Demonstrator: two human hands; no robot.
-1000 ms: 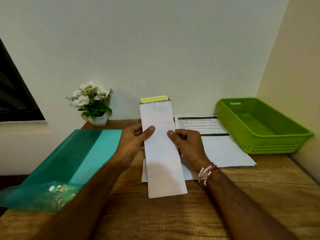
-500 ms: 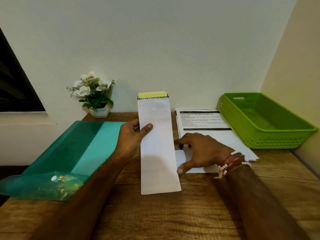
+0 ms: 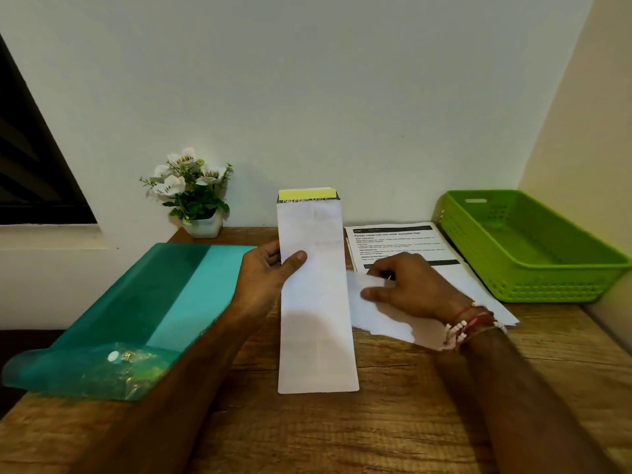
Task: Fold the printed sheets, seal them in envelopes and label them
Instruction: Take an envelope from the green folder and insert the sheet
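The left hand (image 3: 270,275) pinches the long white envelope (image 3: 314,295) by its left edge, thumb in front, other fingers hidden behind it. A yellow-and-black strip (image 3: 307,195) shows at the envelope's top, its lettering half cut off. Right of the envelope, the right hand (image 3: 407,289) curls loosely on a folded sheet (image 3: 386,319); whether it grips is unclear. Printed sheets (image 3: 396,241) lie beyond.

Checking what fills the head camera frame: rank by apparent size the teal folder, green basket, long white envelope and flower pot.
1. teal folder
2. green basket, nearly matching the folder; I won't separate them firmly
3. long white envelope, held nearer the camera
4. flower pot
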